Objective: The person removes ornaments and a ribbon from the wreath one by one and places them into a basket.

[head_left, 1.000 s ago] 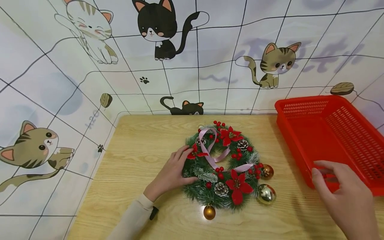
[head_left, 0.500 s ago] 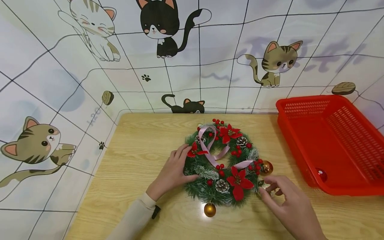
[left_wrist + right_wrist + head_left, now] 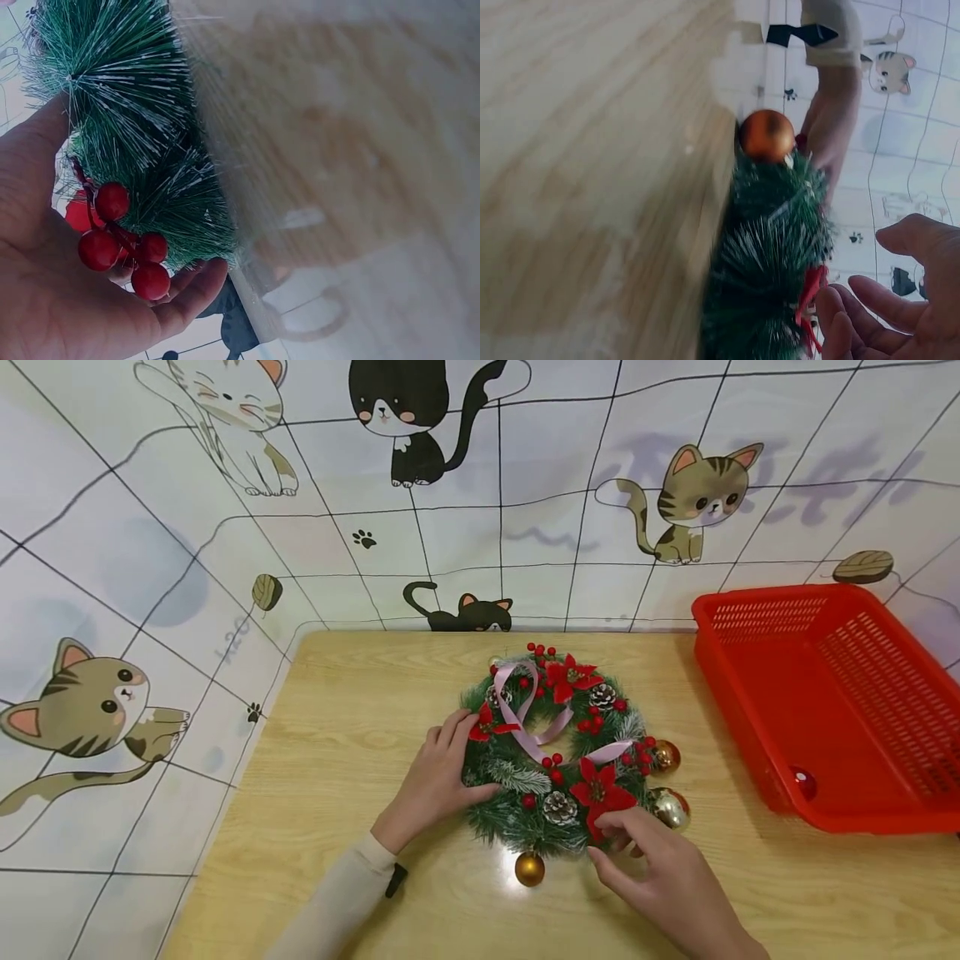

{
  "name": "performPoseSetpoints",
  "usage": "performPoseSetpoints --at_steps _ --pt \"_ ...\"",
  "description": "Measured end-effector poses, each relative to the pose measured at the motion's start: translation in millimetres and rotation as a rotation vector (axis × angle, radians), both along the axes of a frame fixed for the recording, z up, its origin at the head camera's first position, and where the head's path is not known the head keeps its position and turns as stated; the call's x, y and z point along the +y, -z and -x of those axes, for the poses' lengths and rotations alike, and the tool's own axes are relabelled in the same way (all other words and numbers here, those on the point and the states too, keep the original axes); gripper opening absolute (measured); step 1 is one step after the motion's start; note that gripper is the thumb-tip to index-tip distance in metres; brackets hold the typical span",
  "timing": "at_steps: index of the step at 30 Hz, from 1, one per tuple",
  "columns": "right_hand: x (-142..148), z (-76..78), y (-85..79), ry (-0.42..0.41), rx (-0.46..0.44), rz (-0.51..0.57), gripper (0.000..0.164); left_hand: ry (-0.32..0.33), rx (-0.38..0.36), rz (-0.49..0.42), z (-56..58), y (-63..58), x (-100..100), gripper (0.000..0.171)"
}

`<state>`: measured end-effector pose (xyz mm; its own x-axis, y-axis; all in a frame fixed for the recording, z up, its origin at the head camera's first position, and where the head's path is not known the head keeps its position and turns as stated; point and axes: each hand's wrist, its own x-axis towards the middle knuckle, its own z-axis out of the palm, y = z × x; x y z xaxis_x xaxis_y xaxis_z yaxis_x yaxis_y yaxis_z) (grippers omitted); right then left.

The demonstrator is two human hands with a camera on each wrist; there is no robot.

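Observation:
A green Christmas wreath [image 3: 513,822] lies on the wooden table, trimmed with red poinsettias, berries, pinecones and a pale pink ribbon [image 3: 615,752]. My left hand [image 3: 433,781] grips its left side, thumb and fingers spread along the needles; a berry sprig [image 3: 112,201] shows beside that palm in the left wrist view. Over the wreath's lower right edge, my right hand [image 3: 663,877] hovers by the poinsettia [image 3: 600,789], fingers loosely bent and thumb apart, holding nothing visible. Baubles hang around the rim: a matte gold one [image 3: 529,868], a shiny pale gold one [image 3: 669,807] and a copper one [image 3: 667,756].
To the right stands a red plastic basket [image 3: 840,693] with a red bauble [image 3: 804,782] inside. Behind and left of the wooden table [image 3: 360,685] rises a cat-patterned wall covering [image 3: 547,460].
My right hand has swung left from the basket, past the pale gold bauble, to the lower right poinsettia. A red bauble now shows in the basket. My left hand stays on the wreath.

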<state>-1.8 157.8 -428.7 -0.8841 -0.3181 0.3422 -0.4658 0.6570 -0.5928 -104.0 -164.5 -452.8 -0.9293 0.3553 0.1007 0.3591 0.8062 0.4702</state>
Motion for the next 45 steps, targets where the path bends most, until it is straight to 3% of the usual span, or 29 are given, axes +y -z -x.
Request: performPoseSetpoints --at_steps 5,12,17,24,33,37,45 --pt "-7.0 3.6 7.8 -0.086 0.062 0.055 0.039 -0.007 0.003 0.018 2.4 -3.5 1.3 0.110" --pt "-13.8 1.3 17.8 -0.131 0.091 0.069 0.033 -0.018 -0.008 0.023 -0.7 -3.2 2.7 0.110" --pt "-20.0 -0.9 21.0 -0.156 0.042 0.085 0.033 -0.029 -0.004 0.024 -2.6 -0.8 4.0 0.109" --pt "-25.3 -3.1 25.1 -0.128 -0.038 0.071 0.034 -0.039 -0.004 0.033 -3.5 -1.0 5.9 0.107" --pt "-38.0 -7.5 32.6 -0.121 -0.056 0.059 0.029 -0.044 0.014 0.038 -4.7 1.1 6.0 0.108" --pt "-44.3 -8.4 33.4 -0.092 -0.115 0.025 0.025 -0.043 0.003 0.034 -4.3 0.8 5.7 0.109" --pt "-49.7 -6.9 31.0 -0.034 -0.355 -0.017 0.033 -0.039 0.001 0.019 -5.1 0.5 4.9 0.109"
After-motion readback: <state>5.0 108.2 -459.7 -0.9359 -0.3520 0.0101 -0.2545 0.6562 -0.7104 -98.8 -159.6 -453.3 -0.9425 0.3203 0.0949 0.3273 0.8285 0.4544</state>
